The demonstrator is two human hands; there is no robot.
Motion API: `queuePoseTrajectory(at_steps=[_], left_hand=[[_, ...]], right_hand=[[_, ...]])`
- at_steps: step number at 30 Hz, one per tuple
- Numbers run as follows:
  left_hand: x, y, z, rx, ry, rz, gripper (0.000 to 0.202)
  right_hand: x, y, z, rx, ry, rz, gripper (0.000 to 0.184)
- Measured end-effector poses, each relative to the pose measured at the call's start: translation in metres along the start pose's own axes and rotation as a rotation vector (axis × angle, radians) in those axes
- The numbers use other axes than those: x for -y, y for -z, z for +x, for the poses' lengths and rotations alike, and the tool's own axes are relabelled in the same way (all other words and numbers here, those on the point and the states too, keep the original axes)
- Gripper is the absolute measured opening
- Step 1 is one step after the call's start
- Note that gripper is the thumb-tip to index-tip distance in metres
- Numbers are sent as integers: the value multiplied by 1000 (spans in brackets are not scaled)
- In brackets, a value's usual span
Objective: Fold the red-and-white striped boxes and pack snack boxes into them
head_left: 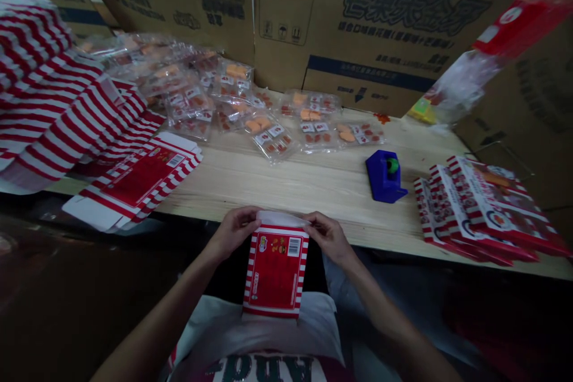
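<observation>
A red and white striped box stands upright against my lap, below the front edge of the wooden table. My left hand grips its top left corner with curled fingers. At the top right corner my right hand pinches the box. A clear plastic flap shows at the box's open top, between the two hands.
Flat striped box blanks pile at the left, with a larger striped heap behind. Several clear snack packs lie at the table's back. A blue tape dispenser and finished boxes sit right. Cardboard cartons wall the back.
</observation>
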State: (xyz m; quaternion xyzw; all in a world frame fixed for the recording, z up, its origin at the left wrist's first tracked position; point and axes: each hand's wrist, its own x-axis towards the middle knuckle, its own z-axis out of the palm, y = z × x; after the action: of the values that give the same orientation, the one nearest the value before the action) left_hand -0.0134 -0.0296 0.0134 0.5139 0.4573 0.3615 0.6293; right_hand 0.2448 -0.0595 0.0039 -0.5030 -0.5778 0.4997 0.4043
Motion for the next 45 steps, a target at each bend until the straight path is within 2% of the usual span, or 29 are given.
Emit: queuePoseTrajectory(at_steps=[4,6,11,17,21,24,27,30,33,35,36,38,40,41,43,45], left_hand=[[6,3,-3,10,-104,183,23],[5,2,-6,-3,-143,230,21],[-9,2,-10,33,-195,403,19],[-28,7,-2,193,-124,372,20],[-31,6,0,197,-240,504,22],[-25,6,-3,188,-343,569,19],[-11,7,-8,139,-384,549,14],[1,6,-10,97,-358,495,12],[9,3,-10,42,-294,324,13],[14,0,-7,-9,-243,201,15],[18,-1,-5,-25,-222,156,16],[25,-5,-2,-33,-188,92,20],[32,-9,0,-30,-169,61,22],[35,-12,1,-37,-162,58,23],[39,-17,1,-70,-141,61,26],[39,-21,3,-112,-102,45,30]], right_hand=[[-4,-4,-7,54,36,14,22],[-3,-6,-9,39,42,-1,20],[8,-6,-8,-1,99,-173,12],[28,0,-1,10,101,-267,9],[28,0,-3,15,132,-234,17],[21,-1,-10,12,157,-155,14],[10,-8,-19,-46,189,-98,11],[4,-19,-27,-123,194,-77,11],[3,-16,-27,-96,221,-79,14],[2,7,-20,-141,255,-116,27],[2,25,-15,-248,260,-146,31],[-1,73,-6,-628,213,-209,31],[-6,125,3,-1004,100,-269,32],[-10,148,8,-1075,66,-274,33],[-18,182,17,-1092,16,-256,30],[-27,199,25,-1051,-9,-217,24]])
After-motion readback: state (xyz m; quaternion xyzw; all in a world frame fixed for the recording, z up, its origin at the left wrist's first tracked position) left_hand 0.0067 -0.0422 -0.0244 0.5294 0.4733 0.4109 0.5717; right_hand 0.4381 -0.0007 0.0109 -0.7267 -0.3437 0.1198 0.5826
